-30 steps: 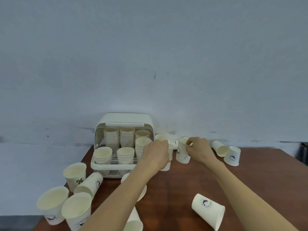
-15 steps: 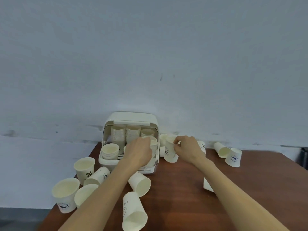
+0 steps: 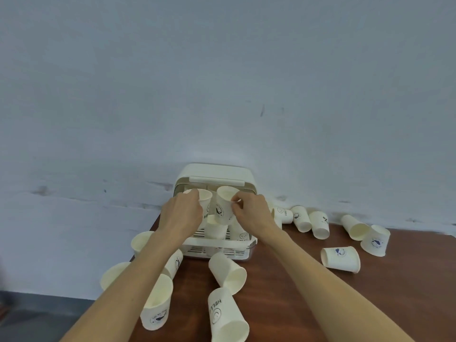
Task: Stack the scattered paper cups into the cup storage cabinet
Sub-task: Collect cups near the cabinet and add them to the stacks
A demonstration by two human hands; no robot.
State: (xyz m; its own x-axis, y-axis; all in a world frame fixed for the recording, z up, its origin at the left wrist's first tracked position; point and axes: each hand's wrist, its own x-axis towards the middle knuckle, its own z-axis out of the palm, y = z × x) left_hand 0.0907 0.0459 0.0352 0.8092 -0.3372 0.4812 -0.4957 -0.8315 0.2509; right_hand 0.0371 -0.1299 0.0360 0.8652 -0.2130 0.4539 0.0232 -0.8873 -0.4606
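Observation:
A white cup storage cabinet point(image 3: 217, 172) with its lid raised stands at the table's far edge against the wall. My left hand point(image 3: 181, 214) grips a paper cup point(image 3: 206, 199) over the cabinet's open tray point(image 3: 217, 253). My right hand point(image 3: 251, 214) holds a second paper cup point(image 3: 223, 206) with a blue logo, right beside the first. A stack of cups point(image 3: 217, 229) sits in the tray just below both hands; the rest of the tray is hidden by my hands.
Loose cups lie on the brown table point(image 3: 283, 299): two tipped in front of the cabinet point(image 3: 228, 272) point(image 3: 227, 317), several upright at the left edge point(image 3: 158, 302), several more toppled at the right point(image 3: 341, 259) point(image 3: 375, 240). The grey wall is directly behind.
Both hands have moved left from beside the cabinet to over its tray, each carrying a cup. My view has shifted left and closer.

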